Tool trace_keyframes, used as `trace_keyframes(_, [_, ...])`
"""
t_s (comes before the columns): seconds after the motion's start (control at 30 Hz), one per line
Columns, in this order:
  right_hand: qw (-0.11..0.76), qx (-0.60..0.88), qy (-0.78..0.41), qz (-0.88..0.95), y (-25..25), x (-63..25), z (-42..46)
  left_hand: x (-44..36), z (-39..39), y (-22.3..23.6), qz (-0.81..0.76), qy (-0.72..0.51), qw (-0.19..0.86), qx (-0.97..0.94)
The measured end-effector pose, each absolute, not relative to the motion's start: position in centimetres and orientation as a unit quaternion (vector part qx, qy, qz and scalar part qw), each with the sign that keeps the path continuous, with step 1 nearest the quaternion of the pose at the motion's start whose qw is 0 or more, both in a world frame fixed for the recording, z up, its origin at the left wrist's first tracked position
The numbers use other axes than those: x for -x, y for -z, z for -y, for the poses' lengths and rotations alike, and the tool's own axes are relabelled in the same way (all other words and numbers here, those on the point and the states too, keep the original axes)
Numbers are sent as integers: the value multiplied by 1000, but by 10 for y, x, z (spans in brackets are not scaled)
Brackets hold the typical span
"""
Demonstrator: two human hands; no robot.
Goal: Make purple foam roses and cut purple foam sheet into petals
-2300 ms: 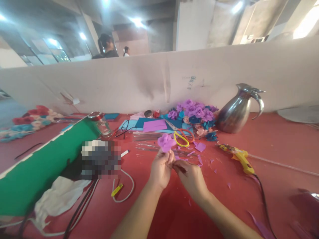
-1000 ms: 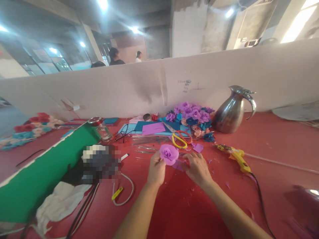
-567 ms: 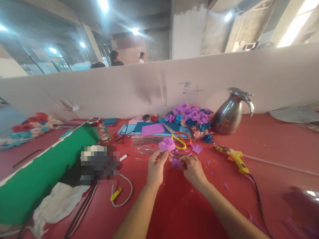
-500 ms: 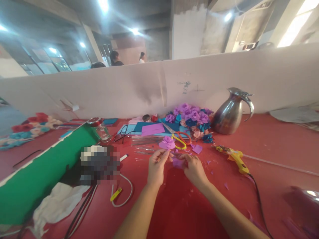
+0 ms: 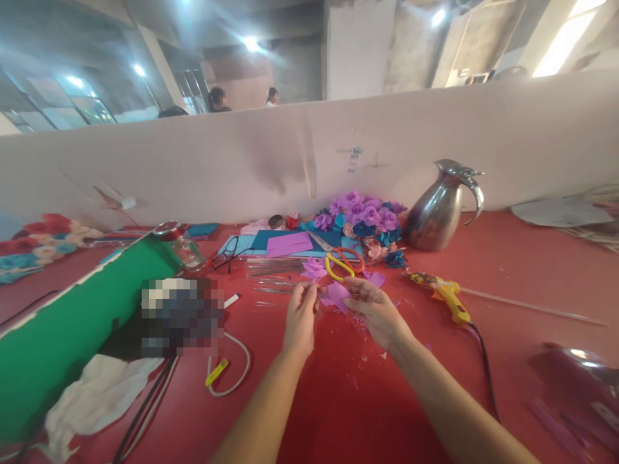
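Observation:
My left hand (image 5: 300, 316) pinches the base of a small purple foam rose (image 5: 313, 269), which it holds upright just above the red table (image 5: 367, 399). Close beside it, my right hand (image 5: 374, 309) holds a loose purple foam petal (image 5: 337, 295) between thumb and fingers. The petal sits right next to the rose's base. Purple scraps lie on the table under and around both hands.
Yellow-and-orange scissors (image 5: 341, 263) lie just beyond the hands. A yellow glue gun (image 5: 445, 293) with a black cord lies to the right. Behind stand a steel jug (image 5: 440, 206), a heap of foam flowers (image 5: 362, 219), foam sheets, a green roll (image 5: 72, 316) and cables on the left.
The rose has dropped lower and tilted away from me. My right hand has picked up a purple petal from the table and brought it beside the rose. The view has shifted slightly.

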State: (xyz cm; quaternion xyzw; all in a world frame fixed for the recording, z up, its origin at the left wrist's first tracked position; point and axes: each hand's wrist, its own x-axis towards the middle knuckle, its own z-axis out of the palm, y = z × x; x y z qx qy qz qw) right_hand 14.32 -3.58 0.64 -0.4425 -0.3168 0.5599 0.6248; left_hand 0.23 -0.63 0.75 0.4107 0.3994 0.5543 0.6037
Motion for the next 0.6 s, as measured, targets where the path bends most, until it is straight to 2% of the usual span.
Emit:
trace_keyframes(0.3, [611, 446, -538, 371, -6, -138, 37, -5, 8, -14, -426, -492, 653, -386])
trace_keyframes(0.43, [537, 575, -371, 493, -18, -158, 33, -4, 5, -15, -435, -490, 657, -372])
trace_keyframes(0.6, [506, 726, -174, 432, -26, -257, 48, 1, 2, -18, -380, -400, 787, -274])
